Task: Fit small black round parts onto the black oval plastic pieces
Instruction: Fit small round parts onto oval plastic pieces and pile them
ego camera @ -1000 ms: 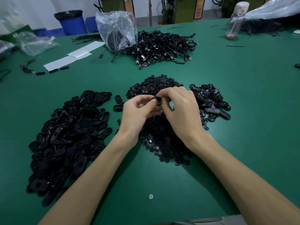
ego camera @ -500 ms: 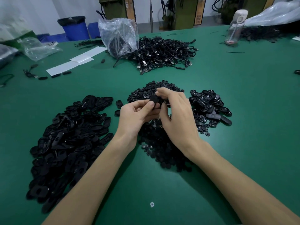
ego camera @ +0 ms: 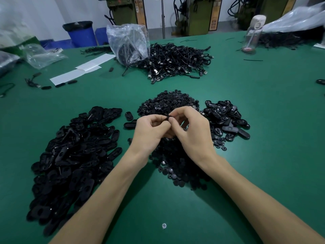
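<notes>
- Evidently the fitting step is in hand: the left hand (ego camera: 151, 131) and right hand (ego camera: 191, 132) meet above the counter (ego camera: 263, 155), fingers curled and pinching one small black piece (ego camera: 169, 118). It is probably an oval with its round part, though mostly hidden.
- Next, I judge: press it home, drop it on the right-hand pile (ego camera: 226, 118), and take an oval from the left pile (ego camera: 75, 155). Loose round parts (ego camera: 168, 103) lie beneath the hands.
- Orange labels (ego camera: 214, 18) on the far machines are too small to read.

I get even, fairly bright overhead light on the green table (ego camera: 263, 120), soft shadows, bowed wide-angle edges and a slightly soft background.
</notes>
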### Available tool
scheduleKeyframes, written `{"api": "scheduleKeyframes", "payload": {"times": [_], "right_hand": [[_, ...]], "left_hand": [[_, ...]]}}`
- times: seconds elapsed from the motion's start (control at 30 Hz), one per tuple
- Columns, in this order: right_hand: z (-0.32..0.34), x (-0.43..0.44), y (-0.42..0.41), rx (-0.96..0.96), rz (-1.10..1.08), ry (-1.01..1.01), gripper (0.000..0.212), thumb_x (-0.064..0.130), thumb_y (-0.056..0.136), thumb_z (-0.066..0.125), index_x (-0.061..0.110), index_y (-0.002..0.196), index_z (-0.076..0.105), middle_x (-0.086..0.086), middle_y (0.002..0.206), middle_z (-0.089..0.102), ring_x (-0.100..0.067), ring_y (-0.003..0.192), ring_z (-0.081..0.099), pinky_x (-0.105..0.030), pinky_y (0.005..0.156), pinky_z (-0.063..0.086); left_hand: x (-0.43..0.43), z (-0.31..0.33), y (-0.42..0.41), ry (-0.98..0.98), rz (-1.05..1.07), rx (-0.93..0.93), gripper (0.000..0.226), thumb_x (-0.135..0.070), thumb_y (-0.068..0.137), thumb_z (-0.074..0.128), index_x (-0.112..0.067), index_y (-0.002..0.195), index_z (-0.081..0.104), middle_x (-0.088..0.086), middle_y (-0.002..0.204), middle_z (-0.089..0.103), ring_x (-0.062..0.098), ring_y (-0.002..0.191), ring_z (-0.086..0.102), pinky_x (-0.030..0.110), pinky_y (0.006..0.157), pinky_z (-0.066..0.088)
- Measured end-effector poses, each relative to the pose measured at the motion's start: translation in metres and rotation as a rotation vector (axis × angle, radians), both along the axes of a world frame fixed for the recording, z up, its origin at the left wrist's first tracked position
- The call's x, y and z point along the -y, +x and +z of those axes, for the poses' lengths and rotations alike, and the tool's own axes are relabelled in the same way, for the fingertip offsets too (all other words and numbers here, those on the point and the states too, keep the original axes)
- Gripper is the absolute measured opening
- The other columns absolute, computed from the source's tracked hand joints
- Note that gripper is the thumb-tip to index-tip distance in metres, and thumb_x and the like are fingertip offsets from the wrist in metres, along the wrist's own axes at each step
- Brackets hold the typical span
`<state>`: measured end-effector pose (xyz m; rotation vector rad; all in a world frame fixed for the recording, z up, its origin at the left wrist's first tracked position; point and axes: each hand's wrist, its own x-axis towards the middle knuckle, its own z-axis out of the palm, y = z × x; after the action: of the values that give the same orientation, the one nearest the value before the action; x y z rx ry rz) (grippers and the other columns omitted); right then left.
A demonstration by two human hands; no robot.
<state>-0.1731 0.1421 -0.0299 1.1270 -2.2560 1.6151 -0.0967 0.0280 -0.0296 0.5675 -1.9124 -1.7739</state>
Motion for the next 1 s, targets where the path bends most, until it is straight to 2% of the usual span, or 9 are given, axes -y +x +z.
{"api": "scheduleKeyframes", "payload": {"times": [0.2, 0.33, 0.47, 0.67, 0.77, 0.83, 0.93, 1.0], "right_hand": [[0.003, -0.002, 0.0, -0.067, -0.004, -0.013, 0.005, 0.005, 0.091, 0.072, 0.007, 0.094, 0.07, -0.002, 0.088, 0.067, -0.008, 0.078, 0.059, -0.014, 0.075, 0.046], [0.006, -0.005, -0.002, -0.07, -0.016, -0.042, 0.005, 0.006, 0.092, 0.072, 0.007, 0.097, 0.07, 0.0, 0.088, 0.067, -0.008, 0.079, 0.059, -0.014, 0.075, 0.046], [0.007, -0.006, -0.003, -0.006, -0.025, -0.079, 0.006, 0.009, 0.093, 0.071, 0.01, 0.099, 0.071, 0.001, 0.089, 0.069, -0.009, 0.083, 0.062, -0.015, 0.078, 0.047], [0.007, -0.007, -0.005, -0.008, -0.012, -0.057, 0.006, 0.009, 0.094, 0.071, 0.009, 0.099, 0.071, 0.001, 0.09, 0.069, -0.009, 0.083, 0.063, -0.017, 0.078, 0.048], [0.01, -0.009, -0.011, -0.032, -0.048, -0.076, 0.006, 0.009, 0.095, 0.07, 0.011, 0.1, 0.07, 0.002, 0.092, 0.068, -0.008, 0.082, 0.062, -0.014, 0.077, 0.047], [0.014, -0.013, -0.021, -0.09, -0.148, -0.073, 0.007, 0.009, 0.097, 0.067, 0.012, 0.103, 0.068, 0.002, 0.095, 0.065, -0.008, 0.082, 0.059, -0.016, 0.08, 0.048], [0.016, -0.026, -0.045, -0.171, -0.401, 0.064, 0.01, 0.011, 0.099, 0.061, 0.008, 0.107, 0.066, -0.003, 0.106, 0.06, -0.022, 0.097, 0.058, -0.037, 0.092, 0.051], [0.011, -0.035, -0.06, -0.194, -0.542, 0.226, 0.015, 0.009, 0.099, 0.058, 0.005, 0.11, 0.067, -0.012, 0.113, 0.058, -0.031, 0.107, 0.051, -0.044, 0.097, 0.045]], "left_hand": [[0.004, 0.002, 0.0, 0.022, -0.02, -0.005, 0.018, 0.005, 0.095, 0.061, -0.004, 0.091, 0.077, 0.014, 0.082, 0.078, 0.021, 0.071, 0.075, 0.032, 0.076, 0.064], [0.008, 0.003, 0.004, 0.086, -0.082, -0.045, 0.011, -0.001, 0.098, 0.067, 0.0, 0.104, 0.076, 0.018, 0.089, 0.079, 0.024, 0.079, 0.077, 0.03, 0.076, 0.062], [0.011, 0.006, 0.006, 0.149, -0.149, -0.087, 0.015, -0.005, 0.097, 0.07, 0.001, 0.11, 0.074, 0.02, 0.094, 0.079, 0.026, 0.084, 0.079, 0.029, 0.077, 0.062], [0.009, 0.005, 0.004, 0.019, -0.087, -0.085, 0.01, -0.002, 0.097, 0.069, 0.001, 0.105, 0.074, 0.015, 0.085, 0.079, 0.025, 0.076, 0.078, 0.032, 0.074, 0.063], [0.013, 0.006, 0.004, -0.15, -0.026, -0.09, 0.012, -0.008, 0.098, 0.069, -0.007, 0.11, 0.074, 0.009, 0.096, 0.08, 0.022, 0.087, 0.079, 0.035, 0.081, 0.063], [0.024, 0.007, 0.007, -0.422, 0.144, -0.036, 0.021, -0.006, 0.101, 0.063, -0.01, 0.119, 0.073, 0.004, 0.112, 0.077, 0.015, 0.101, 0.075, 0.029, 0.093, 0.059], [0.049, 0.008, 0.017, -0.799, 0.398, 0.191, 0.047, 0.015, 0.098, 0.049, -0.009, 0.133, 0.067, 0.006, 0.135, 0.068, 0.014, 0.123, 0.062, 0.018, 0.112, 0.039], [0.063, 0.005, 0.022, -0.885, 0.383, 0.382, 0.069, 0.027, 0.088, 0.043, -0.01, 0.142, 0.062, 0.008, 0.149, 0.058, 0.02, 0.138, 0.053, 0.024, 0.12, 0.031]]}}
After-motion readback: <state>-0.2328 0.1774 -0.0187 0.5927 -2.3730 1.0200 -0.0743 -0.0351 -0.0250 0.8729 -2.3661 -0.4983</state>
